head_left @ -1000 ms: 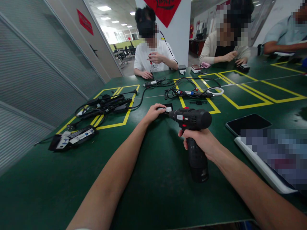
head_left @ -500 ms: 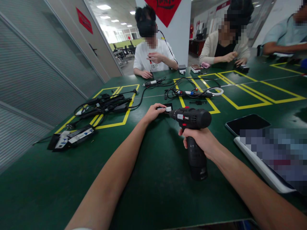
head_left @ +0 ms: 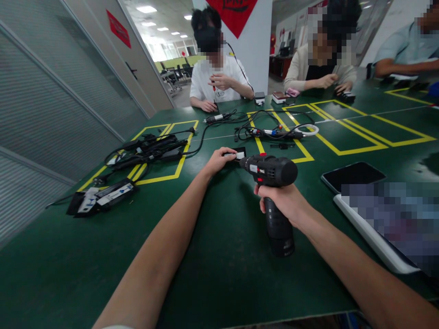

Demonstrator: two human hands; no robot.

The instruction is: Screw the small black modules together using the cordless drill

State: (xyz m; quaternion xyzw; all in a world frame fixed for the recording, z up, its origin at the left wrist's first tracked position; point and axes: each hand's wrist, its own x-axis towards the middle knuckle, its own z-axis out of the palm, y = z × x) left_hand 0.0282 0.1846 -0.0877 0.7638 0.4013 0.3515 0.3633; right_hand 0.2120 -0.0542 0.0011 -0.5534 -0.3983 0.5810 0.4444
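My right hand (head_left: pixel 286 201) is wrapped round the grip of a black cordless drill (head_left: pixel 274 183), whose nose points left. Its tip meets a small black part with a white label (head_left: pixel 238 154) lying on the green table (head_left: pixel 212 256). My left hand (head_left: pixel 219 161) is closed on that small part from the left and holds it down against the table. Both forearms stretch forward over the table's middle.
A heap of black adapters and cables (head_left: pixel 151 148) lies at the left, flat black devices (head_left: pixel 103 196) nearer. More cables and tools (head_left: pixel 274 132) lie beyond. A dark phone (head_left: pixel 353 176) and a white-edged tablet (head_left: pixel 373 228) sit at right. Three other people sit across the table.
The drill and my right hand have shifted slightly left, closer to the small part. My left hand stays on the part.
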